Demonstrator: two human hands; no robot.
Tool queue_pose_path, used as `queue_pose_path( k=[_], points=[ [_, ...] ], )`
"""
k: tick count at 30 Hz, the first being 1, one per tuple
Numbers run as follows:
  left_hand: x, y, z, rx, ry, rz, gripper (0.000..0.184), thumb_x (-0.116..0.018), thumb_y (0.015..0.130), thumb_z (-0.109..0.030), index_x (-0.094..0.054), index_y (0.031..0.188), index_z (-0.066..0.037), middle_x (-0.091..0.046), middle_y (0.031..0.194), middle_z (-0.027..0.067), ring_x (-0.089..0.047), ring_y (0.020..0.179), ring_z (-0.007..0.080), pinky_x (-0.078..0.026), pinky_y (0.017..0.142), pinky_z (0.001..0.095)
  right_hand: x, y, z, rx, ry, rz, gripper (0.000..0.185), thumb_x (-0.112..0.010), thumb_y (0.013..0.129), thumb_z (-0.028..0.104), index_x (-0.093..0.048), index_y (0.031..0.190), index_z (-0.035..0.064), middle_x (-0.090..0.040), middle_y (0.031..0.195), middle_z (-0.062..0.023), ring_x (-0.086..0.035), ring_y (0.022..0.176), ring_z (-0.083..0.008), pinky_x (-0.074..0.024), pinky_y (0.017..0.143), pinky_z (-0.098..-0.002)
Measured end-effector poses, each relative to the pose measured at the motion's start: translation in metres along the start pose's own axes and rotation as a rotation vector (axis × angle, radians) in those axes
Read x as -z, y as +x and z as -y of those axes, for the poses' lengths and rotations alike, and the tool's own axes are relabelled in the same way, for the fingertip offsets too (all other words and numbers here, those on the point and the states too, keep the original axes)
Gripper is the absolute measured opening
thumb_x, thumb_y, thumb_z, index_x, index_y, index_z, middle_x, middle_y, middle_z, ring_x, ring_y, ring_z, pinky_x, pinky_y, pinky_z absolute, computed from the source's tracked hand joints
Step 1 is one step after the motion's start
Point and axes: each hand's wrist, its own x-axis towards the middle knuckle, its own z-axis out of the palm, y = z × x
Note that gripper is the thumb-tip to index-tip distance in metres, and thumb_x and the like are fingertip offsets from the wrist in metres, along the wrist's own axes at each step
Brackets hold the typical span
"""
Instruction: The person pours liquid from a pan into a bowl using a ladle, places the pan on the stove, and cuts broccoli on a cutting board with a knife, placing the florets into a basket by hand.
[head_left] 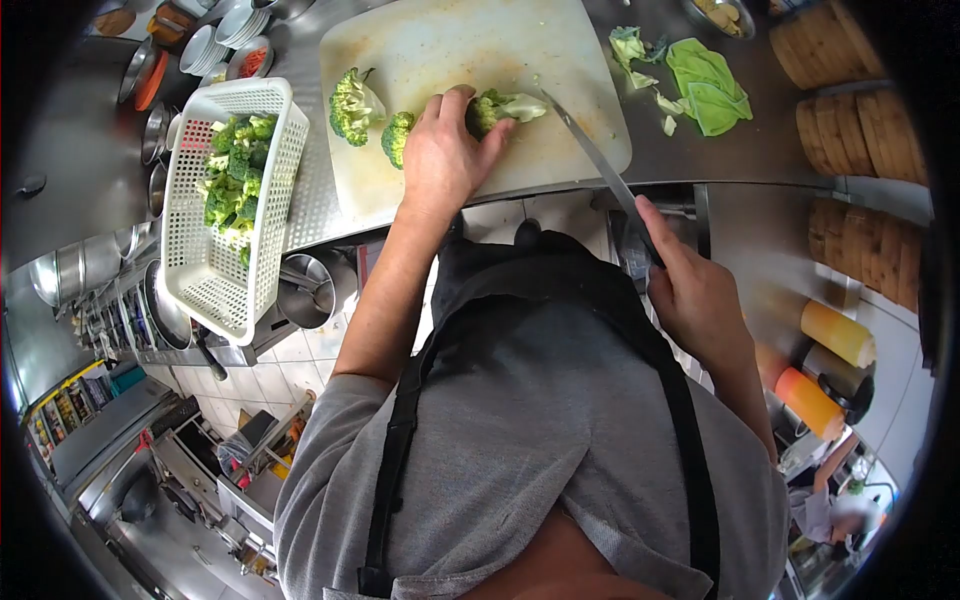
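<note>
My left hand (pixel 447 150) rests over the white cutting board (pixel 560 40), its fingers closed round a broccoli piece (pixel 515 107) whose pale stem points right. Two more broccoli pieces lie on the board: one (pixel 352 108) toward the left, the other (pixel 397 140) beside my left hand and partly hidden by it. In my right hand (pixel 690 290) is a knife (pixel 595 157), gripped by its dark handle. The blade reaches over the board's right part, its tip near the stem end but apart from it.
A white perforated basket (pixel 292 150) with cut broccoli stands left of the board. Leafy scraps (pixel 708 85) lie to the right. Stacked bowls (pixel 203 48) are at upper left, bamboo steamers (pixel 860 135) and sauce bottles (pixel 837 333) at right. Another person (pixel 815 510) is at lower right.
</note>
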Motion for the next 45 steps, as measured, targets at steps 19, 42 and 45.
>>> queue_pose_path(
  k=[19,42,45],
  points=[
    [-0.017,-0.013,-0.023,0.028,0.013,0.17,0.055,-0.088,0.078,-0.049,-0.067,0.101,-0.003,-0.07,0.071,0.0091,-0.073,0.066,0.0288,-0.058,0.062,0.0396,-0.038,0.012,0.001,-0.002,-0.023,0.035,0.083,-0.06,0.089,0.005,-0.027,0.164,0.0181,-0.067,0.09,-0.0174,-0.069,0.077,-0.0377,-0.0561,0.072,-0.0515],
    [0.036,0.008,0.011,0.403,-2.041,0.201,0.054,-0.052,0.097,-0.026,-0.047,0.145,-0.002,-0.064,0.119,0.0185,-0.065,0.091,0.0266,-0.062,0.083,0.046,-0.028,0.045,-0.012,-0.138,0.106,0.031,0.076,-0.055,0.095,0.009,-0.025,0.164,0.0199,-0.069,0.097,-0.0289,-0.068,0.088,-0.0468,-0.0515,0.081,-0.0544],
    [0.042,0.009,0.008,0.377,-2.142,0.255,0.064,-0.056,0.1,-0.037,-0.043,0.15,-0.001,-0.061,0.128,0.0211,-0.065,0.094,0.0287,-0.063,0.081,0.0496,-0.032,0.046,-0.013,-0.153,0.045,0.073,0.076,-0.054,0.095,0.011,-0.024,0.164,0.0193,-0.07,0.101,-0.029,-0.068,0.09,-0.0473,-0.0516,0.082,-0.0553]
  ],
)
